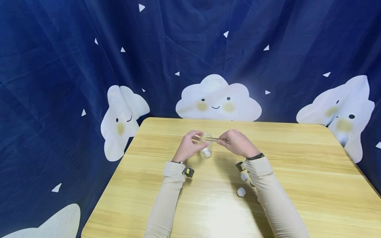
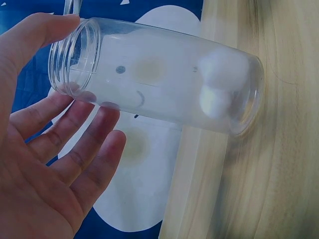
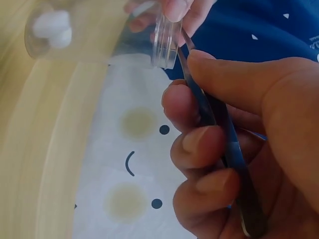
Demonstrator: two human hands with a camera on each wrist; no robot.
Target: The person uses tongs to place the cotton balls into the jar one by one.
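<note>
A clear, threaded-neck jar [image 2: 154,84] stands upright on the table, white cotton balls [image 2: 224,74] at its bottom. My left hand [image 1: 189,145] holds it near the mouth, thumb on one side of the rim and fingertips on the other. In my right hand [image 1: 236,142] is a pair of metal tweezers [image 3: 233,149], gripped between thumb and curled fingers. Their tips reach over the jar's mouth, and I see nothing pinched between them. On the table by the right forearm lies a loose cotton ball [image 1: 241,192], with others partly hidden under the sleeve.
The light wooden table [image 1: 143,198] extends around both arms. Behind it hangs a dark blue curtain [image 1: 190,39] with white clouds and triangles. A small black camera [image 1: 188,172] is strapped at the left wrist, another [image 1: 239,166] at the right.
</note>
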